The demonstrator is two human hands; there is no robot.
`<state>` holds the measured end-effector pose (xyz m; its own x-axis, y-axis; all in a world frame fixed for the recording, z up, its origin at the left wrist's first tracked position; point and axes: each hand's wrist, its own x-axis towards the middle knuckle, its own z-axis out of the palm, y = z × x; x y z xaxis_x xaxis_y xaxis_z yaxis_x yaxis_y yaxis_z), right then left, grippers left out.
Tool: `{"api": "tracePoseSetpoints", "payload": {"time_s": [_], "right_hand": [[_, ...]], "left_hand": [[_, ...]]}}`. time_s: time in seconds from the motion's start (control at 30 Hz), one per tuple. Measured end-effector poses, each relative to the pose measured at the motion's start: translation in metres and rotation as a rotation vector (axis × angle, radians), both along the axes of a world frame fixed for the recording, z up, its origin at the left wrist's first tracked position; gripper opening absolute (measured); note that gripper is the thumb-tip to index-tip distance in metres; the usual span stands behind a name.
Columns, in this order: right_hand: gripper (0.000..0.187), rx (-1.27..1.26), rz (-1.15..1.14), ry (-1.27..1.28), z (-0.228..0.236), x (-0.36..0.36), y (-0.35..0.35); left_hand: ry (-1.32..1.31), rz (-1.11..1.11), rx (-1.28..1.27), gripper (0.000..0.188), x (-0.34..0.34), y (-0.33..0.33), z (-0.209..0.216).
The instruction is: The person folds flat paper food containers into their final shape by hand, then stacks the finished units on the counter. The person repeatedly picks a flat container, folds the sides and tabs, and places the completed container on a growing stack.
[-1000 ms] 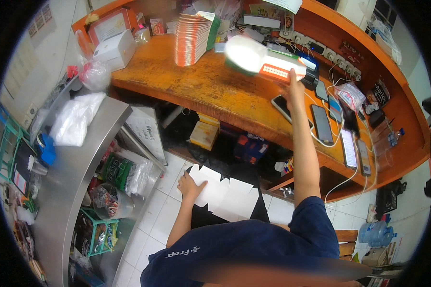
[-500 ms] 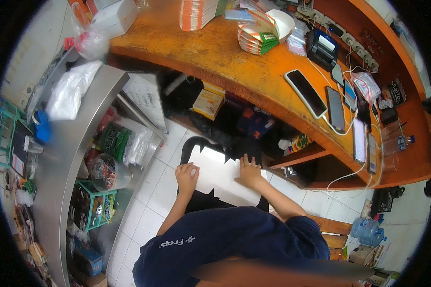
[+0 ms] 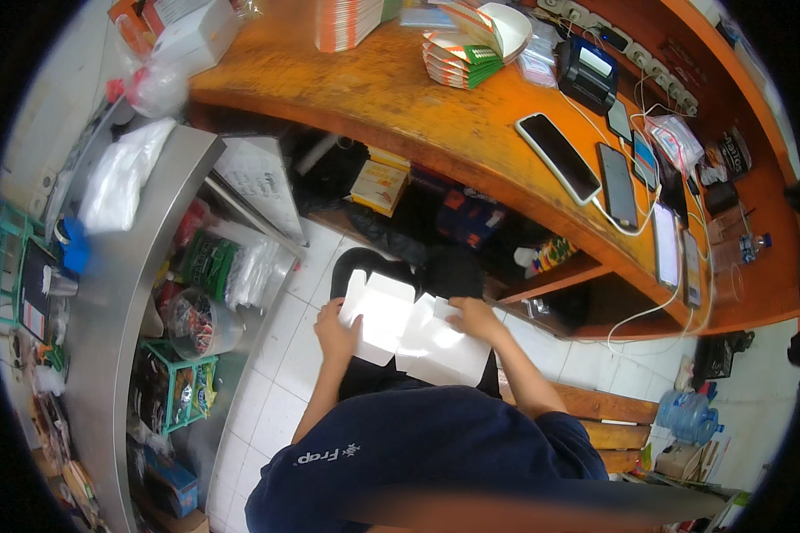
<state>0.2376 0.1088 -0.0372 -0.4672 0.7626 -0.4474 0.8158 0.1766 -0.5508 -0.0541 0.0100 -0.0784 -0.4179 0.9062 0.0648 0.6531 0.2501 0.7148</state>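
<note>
A white cardboard box blank (image 3: 385, 313) lies across my lap, with flaps and tabs along its edges. It is bent along a crease near its middle, so its two halves tilt toward each other. At its left end my left hand (image 3: 333, 332) is closed on the edge, the thumb on the inner face and the fingers behind it. My right hand (image 3: 474, 319) grips the far right edge, fingers partly hidden.
Ahead stands a wooden counter (image 3: 364, 93) holding stacked orange-striped cartons (image 3: 348, 22), phones with cables (image 3: 558, 160) and a black printer (image 3: 588, 73). A metal table (image 3: 164, 213) with a loaded lower shelf stands left. A wooden bench (image 3: 609, 433) is at right.
The box blank has gone from nearly flat to bent at its middle. My hands have shifted from resting over it to gripping its edges. The view has moved slightly.
</note>
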Motion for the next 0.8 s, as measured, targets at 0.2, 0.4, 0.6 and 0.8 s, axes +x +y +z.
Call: {"api": "tracePoseSetpoints", "payload": {"time_s": [0.2,0.4,0.6,0.8], "right_hand": [[0.048,-0.43,0.035,0.54,0.027,0.031,0.044],[0.044,-0.265,-0.451,0.635,-0.004,0.014,0.032],[0.045,-0.587,-0.358,0.547,-0.014,0.035,0.017],[0.045,-0.89,-0.069,0.698,-0.012,0.04,0.041]], "left_hand": [[-0.41,0.103,0.353,0.046,-0.054,0.031,0.02],[-0.657,-0.223,0.006,0.065,0.032,0.032,0.005],[-0.579,0.137,0.06,0.067,0.067,0.038,0.001],[-0.491,0.036,0.585,0.07,0.043,0.039,0.017]]}}
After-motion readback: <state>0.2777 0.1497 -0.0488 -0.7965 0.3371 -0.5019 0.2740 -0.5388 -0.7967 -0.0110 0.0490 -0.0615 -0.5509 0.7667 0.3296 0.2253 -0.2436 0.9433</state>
